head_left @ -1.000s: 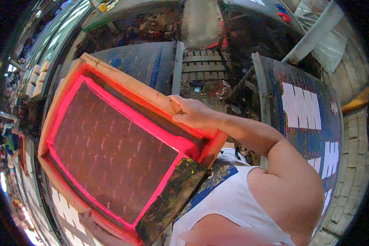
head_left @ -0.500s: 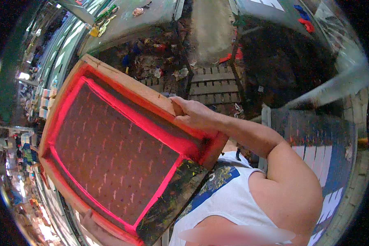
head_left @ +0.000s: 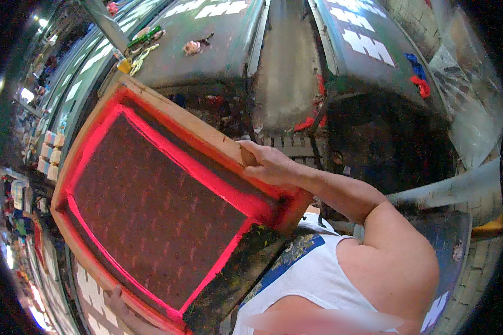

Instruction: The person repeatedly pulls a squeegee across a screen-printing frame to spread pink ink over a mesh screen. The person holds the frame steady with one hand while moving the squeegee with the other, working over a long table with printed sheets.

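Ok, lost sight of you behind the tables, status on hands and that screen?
Right hand gripping the frame top edge. Left hand out of view. Screen tilted, red-stained, carried between long tables. Nothing touching it.

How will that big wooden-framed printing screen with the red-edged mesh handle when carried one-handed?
The wooden-framed printing screen probably stays stiff: its thick frame looks solid. It is likely awkward and prone to swing, since the right hand grips one rail only. The mesh looks thin, so probably puncture-prone.

Long dark printing tables (head_left: pixel 218 39) flank a grey concrete aisle (head_left: pixel 288 67).
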